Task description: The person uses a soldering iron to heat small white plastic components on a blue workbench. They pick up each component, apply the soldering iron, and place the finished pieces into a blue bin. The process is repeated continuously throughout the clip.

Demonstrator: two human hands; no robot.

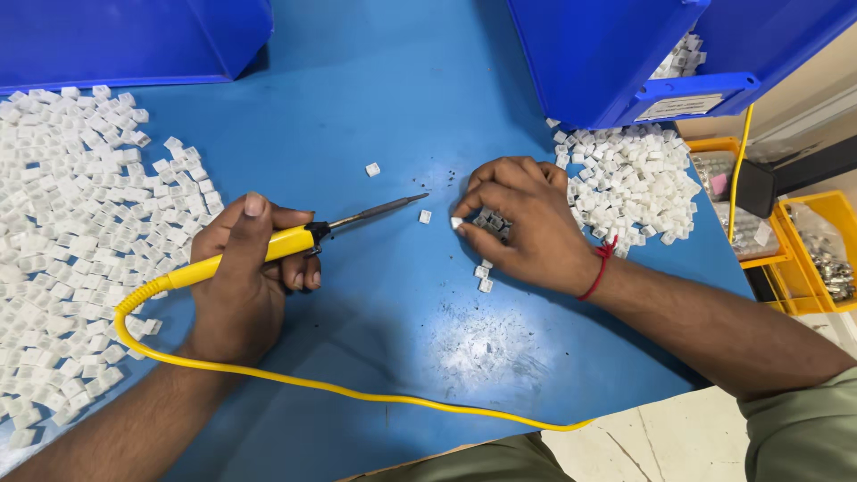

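1 head view, close, looking steeply down onto blue table [393,107].

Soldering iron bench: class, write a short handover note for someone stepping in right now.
Left hand: gripping the yellow soldering iron, tip over the blue table, touching nothing.
Right hand: fingers pinching one small white piece, a few more under the palm.
Pieces: large white pile at left, smaller pile at right beside a blue bin; loose ones between the hands.
Done or left: cannot tell which pile is finished.
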